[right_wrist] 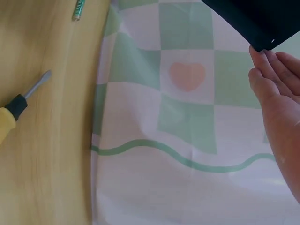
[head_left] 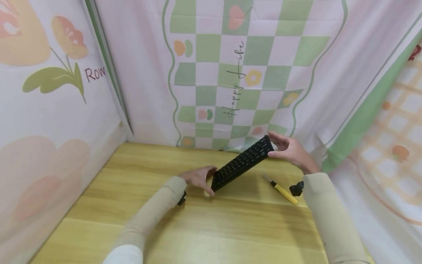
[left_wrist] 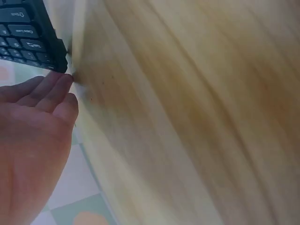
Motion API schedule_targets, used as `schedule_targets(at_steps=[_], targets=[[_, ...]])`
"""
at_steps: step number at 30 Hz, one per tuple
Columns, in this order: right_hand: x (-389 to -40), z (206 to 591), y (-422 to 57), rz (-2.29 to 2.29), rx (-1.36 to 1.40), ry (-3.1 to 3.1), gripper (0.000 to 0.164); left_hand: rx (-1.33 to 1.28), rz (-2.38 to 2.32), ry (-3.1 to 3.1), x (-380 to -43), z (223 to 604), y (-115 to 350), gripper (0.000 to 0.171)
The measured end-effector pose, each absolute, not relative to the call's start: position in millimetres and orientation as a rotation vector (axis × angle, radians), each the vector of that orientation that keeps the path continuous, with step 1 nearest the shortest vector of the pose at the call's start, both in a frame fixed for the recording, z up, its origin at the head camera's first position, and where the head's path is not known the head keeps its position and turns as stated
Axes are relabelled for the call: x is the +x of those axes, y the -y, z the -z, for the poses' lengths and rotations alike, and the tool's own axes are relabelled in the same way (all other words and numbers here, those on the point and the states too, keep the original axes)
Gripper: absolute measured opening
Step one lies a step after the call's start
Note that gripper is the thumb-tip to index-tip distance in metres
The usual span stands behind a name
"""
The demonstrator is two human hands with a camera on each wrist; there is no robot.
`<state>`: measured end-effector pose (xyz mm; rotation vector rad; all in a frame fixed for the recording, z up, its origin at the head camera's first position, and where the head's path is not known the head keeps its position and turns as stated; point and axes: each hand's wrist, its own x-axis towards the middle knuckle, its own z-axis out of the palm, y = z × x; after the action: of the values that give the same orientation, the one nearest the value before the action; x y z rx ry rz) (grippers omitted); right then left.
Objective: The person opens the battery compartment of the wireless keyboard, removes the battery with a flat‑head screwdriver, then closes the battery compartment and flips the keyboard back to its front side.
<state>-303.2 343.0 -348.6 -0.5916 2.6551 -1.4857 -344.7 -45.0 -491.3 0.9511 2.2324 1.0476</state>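
Note:
A black keyboard (head_left: 243, 161) is held at a slant between both hands, its right end higher than its left. At the lower end, my left hand (head_left: 199, 179) grips the edge between thumb and fingers. My right hand (head_left: 291, 150) pinches the raised end, with the thumb on the near side. White-lettered keys show on the keyboard (left_wrist: 23, 35) in the left wrist view. Its dark smooth underside shows in the right wrist view. Whether the lower end touches the table cannot be told.
On the wooden table (head_left: 204, 227), a screwdriver (head_left: 285, 192) with a yellow handle lies below the raised end. A green battery (right_wrist: 78, 9) lies near the table's back edge, partly cut off by the frame. A patterned curtain (head_left: 227, 80) hangs behind the table.

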Motion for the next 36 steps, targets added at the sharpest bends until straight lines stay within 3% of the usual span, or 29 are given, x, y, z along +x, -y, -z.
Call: schedule_targets(at_steps=[8, 20, 28, 36], targets=[[-295, 370, -350, 1.316, -0.71, -2.692, 0.093, 0.897, -1.141, -2.222, -341, 489, 78, 0.124], [-289, 422, -329, 0.674, -0.774, -2.911, 0.134, 0.841, -1.186, -2.467, -344, 478, 128, 0.139], [-295, 468, -318, 0.643, -0.721, -2.896, 0.137, 0.801, -1.164, -2.532, -345, 497, 125, 0.145], [-298, 484, -313, 0.646, -0.685, -2.856, 0.138, 0.772, -1.161, -2.534, -340, 505, 123, 0.142]])
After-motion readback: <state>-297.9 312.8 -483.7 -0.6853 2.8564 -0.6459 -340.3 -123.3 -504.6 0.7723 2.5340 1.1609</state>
